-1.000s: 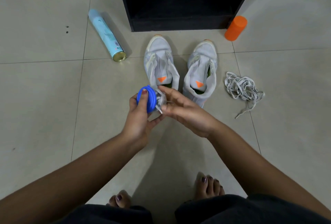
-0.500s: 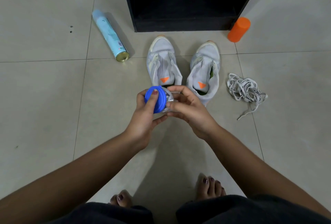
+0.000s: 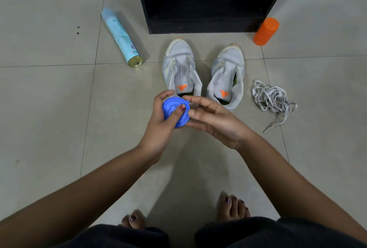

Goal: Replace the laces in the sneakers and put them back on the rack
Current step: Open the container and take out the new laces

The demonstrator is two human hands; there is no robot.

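Round blue plastic lid [image 3: 169, 108]: left hand [image 3: 160, 128] grips it; right hand [image 3: 216, 122] slack-fingered alongside. Unlaced grey sneakers [image 3: 180, 65] beyond.

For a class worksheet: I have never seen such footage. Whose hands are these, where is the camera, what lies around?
No machine: a person wears one camera on the head, looking down at their bare hands. The left hand grips a round blue plastic lid; the right hand is beside it, fingers straight. On the tiled floor stand one pale grey unlaced sneaker and its partner, with a grey lace tangle, a light-blue spray can, an orange cylinder and a black rack.
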